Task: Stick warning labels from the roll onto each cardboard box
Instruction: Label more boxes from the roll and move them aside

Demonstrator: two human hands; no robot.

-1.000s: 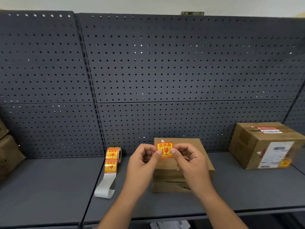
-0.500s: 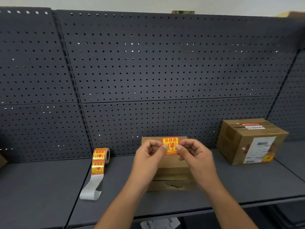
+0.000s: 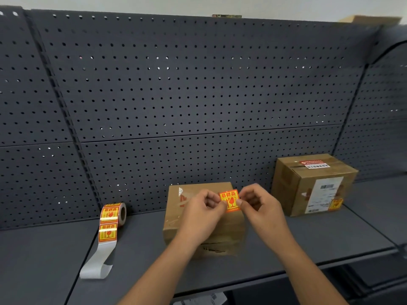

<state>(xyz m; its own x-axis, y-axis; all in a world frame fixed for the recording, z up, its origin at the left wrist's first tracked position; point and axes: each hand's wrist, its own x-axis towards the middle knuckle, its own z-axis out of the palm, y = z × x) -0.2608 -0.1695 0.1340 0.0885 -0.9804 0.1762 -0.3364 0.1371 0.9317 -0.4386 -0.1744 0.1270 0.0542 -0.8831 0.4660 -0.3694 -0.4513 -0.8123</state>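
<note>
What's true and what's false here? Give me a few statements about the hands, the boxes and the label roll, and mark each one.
1. The left hand and the right hand both pinch one warning label over the near box. True.
2. The label roll stands on the shelf, left of that box. True.
3. The roll's backing is fully wound up. False: the backing strip trails forward off the roll, with two labels on it.
4. The other box has no warning label. False: the right box carries a stuck label low on its front face.
</note>
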